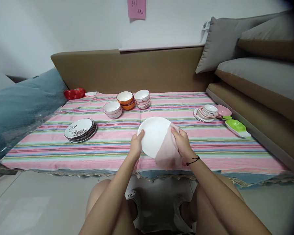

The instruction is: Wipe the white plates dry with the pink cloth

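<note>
A white plate (152,135) is held up in front of me, above the near edge of the striped cloth. My left hand (136,143) grips its left rim, thumb on the upper face. On the right side, my right hand (182,142) is closed on a pale pink cloth (168,151), which wraps over the plate's right rim and hangs below it. The fingers under the plate are hidden on both sides. A dark cord bracelet circles my right wrist.
Patterned plates (80,129) are stacked at left. White bowls (112,108), orange bowls (125,98) and more white bowls (142,98) stand at the back. Small dishes (208,112) and a green leaf-shaped dish (236,127) lie right, near cushions (259,76). A red bundle (74,93) sits back left.
</note>
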Demonstrator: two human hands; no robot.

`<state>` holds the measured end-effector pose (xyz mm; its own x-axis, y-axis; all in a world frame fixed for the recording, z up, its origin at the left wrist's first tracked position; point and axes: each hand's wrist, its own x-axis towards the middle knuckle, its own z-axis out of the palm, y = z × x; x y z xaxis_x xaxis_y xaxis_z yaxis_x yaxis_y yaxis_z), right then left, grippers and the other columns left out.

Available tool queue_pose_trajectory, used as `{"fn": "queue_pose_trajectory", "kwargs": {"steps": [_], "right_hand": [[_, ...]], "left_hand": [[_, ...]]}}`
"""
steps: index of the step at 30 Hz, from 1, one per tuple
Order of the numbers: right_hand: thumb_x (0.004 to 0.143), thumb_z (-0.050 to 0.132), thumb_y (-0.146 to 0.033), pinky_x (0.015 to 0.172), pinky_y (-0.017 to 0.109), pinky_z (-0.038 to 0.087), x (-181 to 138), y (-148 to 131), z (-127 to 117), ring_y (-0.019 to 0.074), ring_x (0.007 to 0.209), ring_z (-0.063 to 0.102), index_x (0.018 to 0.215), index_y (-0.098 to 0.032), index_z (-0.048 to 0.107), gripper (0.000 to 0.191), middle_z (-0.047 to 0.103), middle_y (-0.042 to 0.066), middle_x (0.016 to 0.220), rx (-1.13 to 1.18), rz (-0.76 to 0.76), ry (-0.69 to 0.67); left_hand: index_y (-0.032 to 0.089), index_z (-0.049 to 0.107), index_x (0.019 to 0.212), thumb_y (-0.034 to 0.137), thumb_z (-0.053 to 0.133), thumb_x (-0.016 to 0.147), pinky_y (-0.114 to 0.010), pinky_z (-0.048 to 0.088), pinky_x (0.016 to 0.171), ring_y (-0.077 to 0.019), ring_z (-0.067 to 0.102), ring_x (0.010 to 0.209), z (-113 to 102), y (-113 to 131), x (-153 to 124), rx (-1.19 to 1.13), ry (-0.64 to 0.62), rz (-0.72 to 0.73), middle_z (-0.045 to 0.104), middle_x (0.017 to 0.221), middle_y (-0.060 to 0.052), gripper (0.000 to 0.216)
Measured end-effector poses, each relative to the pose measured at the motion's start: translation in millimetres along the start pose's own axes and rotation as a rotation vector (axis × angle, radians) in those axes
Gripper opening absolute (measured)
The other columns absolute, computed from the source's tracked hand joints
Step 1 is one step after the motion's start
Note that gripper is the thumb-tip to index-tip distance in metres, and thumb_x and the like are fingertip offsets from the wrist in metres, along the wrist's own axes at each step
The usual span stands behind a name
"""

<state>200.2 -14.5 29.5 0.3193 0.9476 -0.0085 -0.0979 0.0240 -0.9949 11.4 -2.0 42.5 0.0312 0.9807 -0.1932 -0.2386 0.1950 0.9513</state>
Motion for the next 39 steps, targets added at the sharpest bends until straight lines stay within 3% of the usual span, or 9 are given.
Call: {"fn": "queue_pose_trajectory", "kwargs": {"steps": [6, 9, 14, 17, 20, 23, 28, 32, 39], "right_hand": [[0.069, 0.067, -0.043, 0.082, 0.034, 0.048, -18.2, 13.3, 19.7, 0.0232, 0.098, 0.059, 0.112, -0.02, 0.057, 0.05, 0.064, 0.007, 0.113, 0.082, 0.061, -0.057], [0.068, 0.068, -0.041, 0.082, 0.034, 0.049, -16.1, 14.0, 19.7, 0.0234, 0.1, 0.059, 0.112, -0.021, 0.057, 0.05, 0.064, 0.006, 0.113, 0.073, 0.034, -0.038], [0.066, 0.069, -0.044, 0.072, 0.031, 0.048, 3.0, -2.5, -0.2, 0.0208, 0.086, 0.06, 0.104, -0.019, 0.061, 0.046, 0.067, 0.006, 0.102, 0.158, 0.02, 0.033], [0.063, 0.072, -0.047, 0.064, 0.028, 0.045, 11.6, -10.1, -14.6, 0.0183, 0.074, 0.058, 0.091, -0.017, 0.064, 0.042, 0.067, 0.003, 0.085, 0.12, 0.023, 0.034], [0.064, 0.071, -0.05, 0.06, 0.026, 0.039, 13.3, -12.5, -22.6, 0.0144, 0.064, 0.052, 0.077, -0.016, 0.065, 0.036, 0.062, 0.0, 0.07, -0.041, -0.02, -0.043], [0.067, 0.069, -0.049, 0.058, 0.025, 0.035, 11.3, -12.9, -22.2, 0.0117, 0.059, 0.046, 0.066, -0.017, 0.06, 0.034, 0.053, -0.003, 0.061, -0.166, -0.073, -0.139], [0.072, 0.064, -0.053, 0.052, 0.024, 0.032, 9.8, -10.3, -13.3, 0.0111, 0.056, 0.042, 0.064, -0.018, 0.055, 0.037, 0.049, -0.004, 0.058, -0.15, -0.069, -0.094], [0.072, 0.065, -0.049, 0.064, 0.027, 0.044, 4.9, -4.1, -2.4, 0.0171, 0.073, 0.057, 0.088, -0.02, 0.062, 0.033, 0.066, 0.001, 0.084, 0.03, -0.029, -0.075], [0.072, 0.066, -0.043, 0.082, 0.034, 0.047, -7.4, 10.0, 16.8, 0.0225, 0.095, 0.06, 0.11, -0.02, 0.059, 0.045, 0.065, 0.008, 0.112, 0.032, -0.037, -0.137]], "left_hand": [[0.008, 0.063, 0.096, 0.043, 0.059, 0.079, -0.026, 0.049, 0.053, -0.0183, 0.063, 0.062, -1.5, -5.7, 9.9, -0.072, 0.178, -0.011, 0.069, 0.072, -0.008, 0.039], [0.007, 0.063, 0.097, 0.04, 0.059, 0.08, -0.026, 0.048, 0.049, -0.0185, 0.063, 0.059, -4.4, 1.6, 9.2, -0.04, 0.092, -0.093, 0.068, 0.069, -0.009, 0.038], [0.007, 0.065, 0.091, 0.051, 0.065, 0.073, -0.033, 0.053, 0.056, -0.0246, 0.066, 0.063, -7.9, 17.5, 2.3, 0.15, -0.235, -0.226, 0.069, 0.072, -0.014, 0.047], [0.011, 0.064, 0.079, 0.057, 0.061, 0.074, -0.031, 0.051, 0.052, -0.0206, 0.063, 0.055, -9.7, 23.2, 1.9, 0.241, -0.222, -0.143, 0.066, 0.065, -0.01, 0.046], [0.014, 0.059, 0.067, 0.056, 0.061, 0.074, -0.023, 0.04, 0.041, -0.014, 0.054, 0.044, -11.7, 24.2, 3.1, 0.372, -0.23, -0.006, 0.057, 0.054, -0.003, 0.042], [0.014, 0.056, 0.057, 0.059, 0.058, 0.074, -0.021, 0.031, 0.037, -0.0127, 0.049, 0.041, -12.6, 21.4, 2.8, 0.54, -0.283, 0.011, 0.052, 0.048, -0.003, 0.048], [0.013, 0.058, 0.056, 0.057, 0.062, 0.071, -0.021, 0.032, 0.041, -0.0131, 0.05, 0.046, -9.2, 15.2, 3.1, 0.488, -0.092, 0.071, 0.055, 0.051, -0.004, 0.046], [0.015, 0.053, 0.055, 0.053, 0.063, 0.07, -0.022, 0.031, 0.041, -0.0107, 0.045, 0.043, -7.1, 10.6, 6.6, 0.328, 0.095, 0.125, 0.051, 0.049, -0.001, 0.043], [0.012, 0.058, 0.072, 0.052, 0.065, 0.067, -0.024, 0.04, 0.046, -0.0138, 0.053, 0.051, -11.2, 3.9, 9.1, 0.066, 0.34, 0.018, 0.06, 0.061, -0.004, 0.04]]}}
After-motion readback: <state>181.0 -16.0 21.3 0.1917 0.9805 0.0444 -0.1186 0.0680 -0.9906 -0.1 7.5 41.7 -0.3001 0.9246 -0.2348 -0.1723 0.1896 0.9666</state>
